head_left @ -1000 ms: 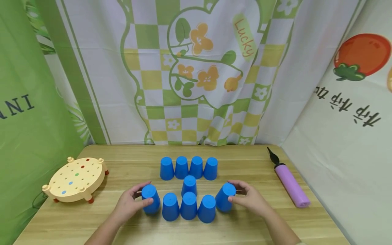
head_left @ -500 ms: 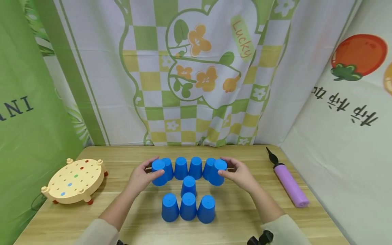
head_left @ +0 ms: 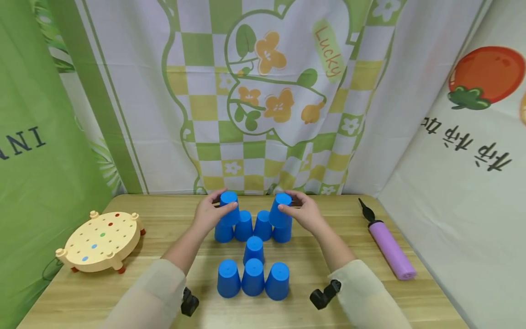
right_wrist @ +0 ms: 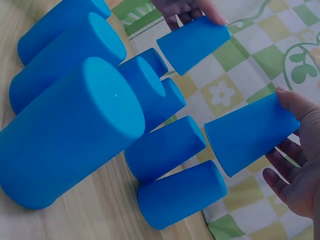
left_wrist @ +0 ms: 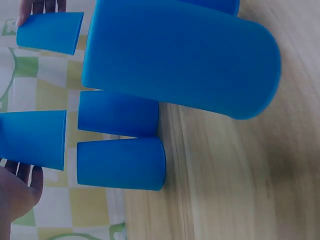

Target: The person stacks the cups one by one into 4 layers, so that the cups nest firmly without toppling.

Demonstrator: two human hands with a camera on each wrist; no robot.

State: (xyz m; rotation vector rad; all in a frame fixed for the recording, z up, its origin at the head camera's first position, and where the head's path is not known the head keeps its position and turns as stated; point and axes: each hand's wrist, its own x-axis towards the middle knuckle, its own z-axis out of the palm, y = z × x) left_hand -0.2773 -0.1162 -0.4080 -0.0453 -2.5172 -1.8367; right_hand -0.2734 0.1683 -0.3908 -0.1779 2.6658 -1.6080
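Observation:
My left hand [head_left: 208, 214] grips an upside-down blue plastic cup [head_left: 228, 209], with the thumb on its near side. Across from it my right hand [head_left: 305, 212] holds a second blue cup [head_left: 281, 211] the same way. Both held cups are raised over the ends of a back row of upturned cups, where they partly hide the left end cup [head_left: 223, 234] and the right end cup [head_left: 282, 235]. In the right wrist view the held cup's rim [right_wrist: 218, 150] shows beside the row, apart from the nearest cup's top [right_wrist: 218, 177].
A single cup [head_left: 254, 249] stands between the back row and a front row of three cups [head_left: 252, 278]. A cream round pegged board [head_left: 102, 240] lies at left. At right is a purple hand pump [head_left: 391, 249]. A patterned curtain [head_left: 271, 100] hangs behind the table [head_left: 172, 310].
Both hands have carried the outer two cups from the front row away from me, then up and inward over the ends of the back row. The other cups have stayed put.

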